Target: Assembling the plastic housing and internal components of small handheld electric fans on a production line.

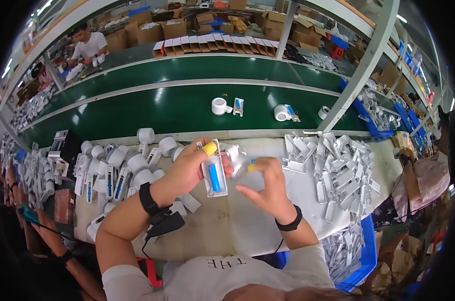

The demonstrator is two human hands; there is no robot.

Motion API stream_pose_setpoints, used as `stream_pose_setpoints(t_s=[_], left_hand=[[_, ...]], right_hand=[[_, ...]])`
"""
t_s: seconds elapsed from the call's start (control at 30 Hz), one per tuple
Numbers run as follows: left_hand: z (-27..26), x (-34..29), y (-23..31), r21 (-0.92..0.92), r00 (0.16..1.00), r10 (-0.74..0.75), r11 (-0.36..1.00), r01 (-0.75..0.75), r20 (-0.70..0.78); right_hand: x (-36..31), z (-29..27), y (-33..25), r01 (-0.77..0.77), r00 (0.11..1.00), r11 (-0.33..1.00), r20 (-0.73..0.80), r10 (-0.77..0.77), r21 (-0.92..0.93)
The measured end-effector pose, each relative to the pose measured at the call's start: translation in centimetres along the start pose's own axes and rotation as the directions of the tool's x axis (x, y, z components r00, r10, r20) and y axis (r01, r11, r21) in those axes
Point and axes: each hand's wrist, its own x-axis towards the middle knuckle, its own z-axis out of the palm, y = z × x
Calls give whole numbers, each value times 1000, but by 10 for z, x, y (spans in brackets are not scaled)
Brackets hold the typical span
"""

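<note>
My left hand [190, 165], a yellow cover on its thumb, grips a small white handheld fan [223, 186] above the bench. Its handle shell stands open toward me and shows a blue cylindrical battery [215, 176]. The fan's round white head lies to the right, partly blurred and behind my fingers. Just right of that head is my right hand [268, 186], thumb stretched away from bent fingers, with yellow on a fingertip. Motion smears those fingertips, but nothing shows held in them. Similar white fans with open handles [137, 163] lie heaped left of my left hand.
Loose handle covers [343, 173] are piled on the right of the bench [222, 226], and more fill a blue bin [370, 246] below. Fan units [219, 106] sit on the green conveyor [177, 108]. A metal post [360, 65] rises at right. Co-workers are at left.
</note>
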Motion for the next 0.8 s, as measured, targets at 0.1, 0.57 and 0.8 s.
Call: stream_pose_setpoints(t_s=[0.1,0.57,0.8], left_hand=[[28,0,-7,13,970,-225,974,225,91],[47,-11,-39,703,995,-88,710,34,41],[46,-10,-46,827,993,-36,558,-71,110]], right_hand=[[-24,-2,21,63,990,979,-134,-37,195],[-33,-45,49,265,963,961,-84,-258,82],[-39,-34,52,282,942,958,-207,-265,59]])
